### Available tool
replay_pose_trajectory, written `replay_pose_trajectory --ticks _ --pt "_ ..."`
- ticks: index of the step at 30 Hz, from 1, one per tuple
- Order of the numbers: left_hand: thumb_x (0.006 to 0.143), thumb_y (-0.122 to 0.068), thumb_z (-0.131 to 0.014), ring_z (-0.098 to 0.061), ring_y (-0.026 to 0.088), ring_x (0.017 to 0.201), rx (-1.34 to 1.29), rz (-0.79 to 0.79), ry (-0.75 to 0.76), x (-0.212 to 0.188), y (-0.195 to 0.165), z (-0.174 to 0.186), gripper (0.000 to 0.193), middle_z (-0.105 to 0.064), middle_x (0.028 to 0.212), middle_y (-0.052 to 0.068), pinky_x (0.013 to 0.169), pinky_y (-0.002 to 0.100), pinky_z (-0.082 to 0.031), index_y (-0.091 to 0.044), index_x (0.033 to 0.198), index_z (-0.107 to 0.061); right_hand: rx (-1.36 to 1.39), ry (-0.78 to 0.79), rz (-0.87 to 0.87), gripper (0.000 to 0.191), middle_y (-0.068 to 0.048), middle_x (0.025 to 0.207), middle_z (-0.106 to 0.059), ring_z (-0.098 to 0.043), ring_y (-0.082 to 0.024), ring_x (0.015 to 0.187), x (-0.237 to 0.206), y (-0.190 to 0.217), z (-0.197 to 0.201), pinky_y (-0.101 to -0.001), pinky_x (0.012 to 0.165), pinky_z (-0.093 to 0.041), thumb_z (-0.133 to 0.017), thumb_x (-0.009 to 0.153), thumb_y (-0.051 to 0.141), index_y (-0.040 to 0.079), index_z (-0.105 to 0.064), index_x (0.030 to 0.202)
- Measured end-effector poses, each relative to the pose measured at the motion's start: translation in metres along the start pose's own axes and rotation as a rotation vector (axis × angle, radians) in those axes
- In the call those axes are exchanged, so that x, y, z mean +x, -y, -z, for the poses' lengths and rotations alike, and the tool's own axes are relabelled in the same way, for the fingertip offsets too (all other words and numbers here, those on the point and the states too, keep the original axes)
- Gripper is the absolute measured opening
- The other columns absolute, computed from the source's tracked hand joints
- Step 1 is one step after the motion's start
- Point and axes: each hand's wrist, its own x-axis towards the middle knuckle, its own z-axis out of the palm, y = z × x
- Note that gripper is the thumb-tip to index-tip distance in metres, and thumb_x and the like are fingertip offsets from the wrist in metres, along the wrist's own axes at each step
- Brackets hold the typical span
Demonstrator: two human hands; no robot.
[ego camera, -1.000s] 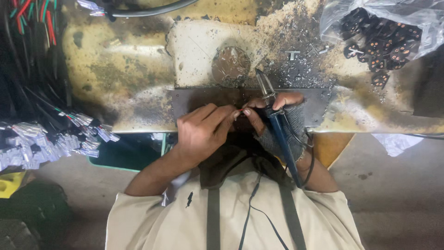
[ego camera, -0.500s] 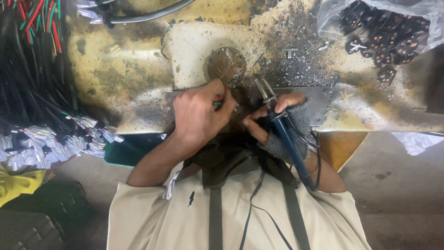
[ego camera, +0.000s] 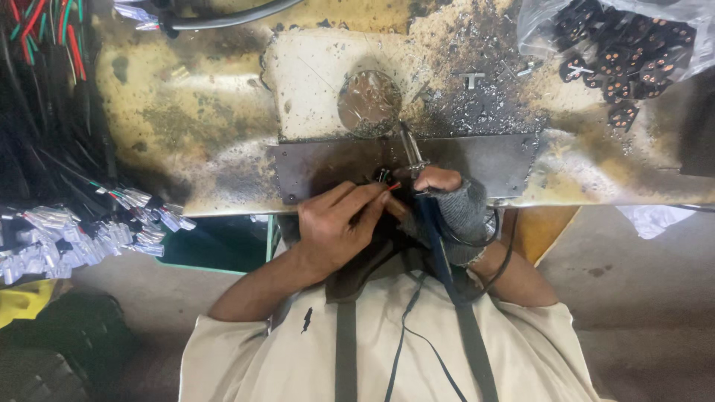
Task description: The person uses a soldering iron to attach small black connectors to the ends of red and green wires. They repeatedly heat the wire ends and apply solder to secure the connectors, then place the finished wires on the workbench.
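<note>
My left hand (ego camera: pixel 337 223) pinches a thin red wire (ego camera: pixel 392 186) at the near edge of the scorched bench, over a dark metal plate (ego camera: pixel 477 160). My right hand (ego camera: pixel 450 205), in a grey fingerless glove, grips a soldering iron (ego camera: pixel 417 167) with a blue handle; its metal tip points away from me toward a round tin of solder or flux (ego camera: pixel 369 100). The two hands meet at a small dark part (ego camera: pixel 383 176) with fine wire ends. The iron's black cord runs down over my beige shirt.
A clear bag of black round plugs (ego camera: pixel 633 48) lies at the far right. Bundles of black cables with coloured wire ends and metal terminals (ego camera: pixel 82 223) hang at the left. Solder splatter (ego camera: pixel 484 97) covers the pale board. A green bin (ego camera: pixel 223 246) sits under the bench.
My left hand has drawn back from the round tin to the bench's near edge, now pinching the red wire. The iron tip has swung slightly toward the tin.
</note>
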Motion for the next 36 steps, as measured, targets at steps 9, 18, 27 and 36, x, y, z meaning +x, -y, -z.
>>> replay_pose_trajectory --ticks 9,18,27,36 --pt "0.089 -0.009 -0.073 -0.067 0.029 0.066 -0.120 0.145 0.432 0.031 -0.003 0.034 0.008 -0.065 0.080 0.012 0.058 0.042 -0.050 -0.004 0.092 -0.069 0.702 0.134 -0.356 0.028 -0.005 0.077 -0.062 -0.059 -0.013 0.068 0.004 -0.007 0.005 -0.0297 0.063 -0.048 -0.079 0.091 0.011 0.004 -0.053 0.082" --pt "0.095 -0.014 -0.072 -0.067 0.036 0.084 0.181 0.016 0.225 0.024 -0.007 0.027 0.010 -0.059 0.093 0.012 0.068 0.048 -0.052 -0.009 0.098 -0.064 0.040 -0.045 0.070 0.042 -0.002 0.087 -0.055 -0.054 -0.010 0.076 0.000 -0.011 -0.003 -0.0225 0.073 -0.043 -0.079 0.088 -0.005 0.005 -0.042 0.103" --pt "0.087 -0.015 -0.075 -0.066 0.033 0.076 0.189 0.122 0.197 0.026 -0.009 0.019 0.011 -0.058 0.088 0.010 0.061 0.046 -0.050 -0.009 0.092 -0.067 0.019 -0.134 0.006 0.043 -0.007 0.095 -0.062 -0.060 -0.014 0.079 -0.013 0.005 -0.001 -0.0260 0.070 -0.046 -0.077 0.088 -0.004 0.006 -0.049 0.119" --pt "0.085 -0.015 -0.077 -0.065 0.030 0.074 0.122 0.166 0.146 0.023 -0.007 0.016 0.012 -0.059 0.086 0.008 0.060 0.044 -0.049 -0.009 0.088 -0.067 -0.170 -0.097 0.426 0.034 -0.006 0.078 -0.060 -0.062 -0.023 0.063 -0.012 0.009 0.016 -0.0365 0.059 -0.051 -0.071 0.087 -0.003 0.008 -0.052 0.113"
